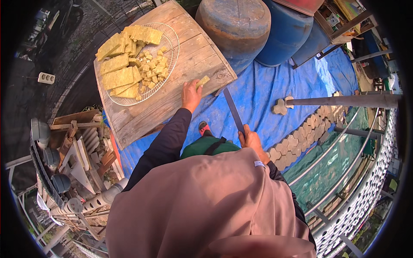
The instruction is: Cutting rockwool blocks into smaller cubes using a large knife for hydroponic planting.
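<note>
My left hand point(191, 95) rests at the near edge of a wooden table point(190, 48), its fingers on a narrow strip of yellow rockwool point(202, 82). In my right hand point(251, 141) is a long, flat metal blade point(233, 108), held off the table and pointing up toward its near right corner. The fingers hide the blade's handle end. To the left of my left hand, a round white wire basket point(177, 48) lies on the table. It carries several rockwool slabs point(117, 78) and a heap of small cut rockwool cubes point(154, 68).
Large blue drums point(232, 29) stand beyond the table on a blue tarpaulin point(258, 87). Hexagonal paving blocks point(292, 142) line the right side, near white pipes with holes point(364, 193). Scrap wood point(84, 154) lies at left. A white power socket strip point(46, 78) is at far left.
</note>
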A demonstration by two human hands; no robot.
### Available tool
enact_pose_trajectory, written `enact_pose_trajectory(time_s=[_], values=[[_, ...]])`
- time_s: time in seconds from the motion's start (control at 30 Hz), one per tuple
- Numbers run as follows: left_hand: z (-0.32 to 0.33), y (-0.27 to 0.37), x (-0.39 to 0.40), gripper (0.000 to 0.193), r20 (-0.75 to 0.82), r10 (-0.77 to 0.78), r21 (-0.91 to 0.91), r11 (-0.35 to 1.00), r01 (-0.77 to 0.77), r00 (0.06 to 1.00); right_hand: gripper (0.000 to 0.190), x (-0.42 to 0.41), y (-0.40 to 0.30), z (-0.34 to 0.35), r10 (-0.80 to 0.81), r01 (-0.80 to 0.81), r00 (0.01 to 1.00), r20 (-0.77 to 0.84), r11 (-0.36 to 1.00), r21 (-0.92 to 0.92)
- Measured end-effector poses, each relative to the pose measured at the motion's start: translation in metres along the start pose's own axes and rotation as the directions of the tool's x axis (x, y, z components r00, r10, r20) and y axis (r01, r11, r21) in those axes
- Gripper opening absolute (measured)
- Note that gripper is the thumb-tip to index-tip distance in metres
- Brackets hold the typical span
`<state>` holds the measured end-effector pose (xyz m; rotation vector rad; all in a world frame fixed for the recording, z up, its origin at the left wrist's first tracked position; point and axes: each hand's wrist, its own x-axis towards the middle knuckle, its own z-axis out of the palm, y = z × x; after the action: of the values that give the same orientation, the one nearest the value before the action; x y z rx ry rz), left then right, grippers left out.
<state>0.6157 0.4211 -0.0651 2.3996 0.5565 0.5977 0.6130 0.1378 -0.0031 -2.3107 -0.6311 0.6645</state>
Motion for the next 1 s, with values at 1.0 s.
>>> enact_pose_trajectory(time_s=[1.0], values=[[-0.010, -0.032, -0.001, 0.028, 0.140, -0.087, 0.049, 0.995, 0.081, 0.986, 0.018, 0.120, -0.048, 0.041, -0.100, 0.258, 0.940, 0.327, 0.835, -0.486]])
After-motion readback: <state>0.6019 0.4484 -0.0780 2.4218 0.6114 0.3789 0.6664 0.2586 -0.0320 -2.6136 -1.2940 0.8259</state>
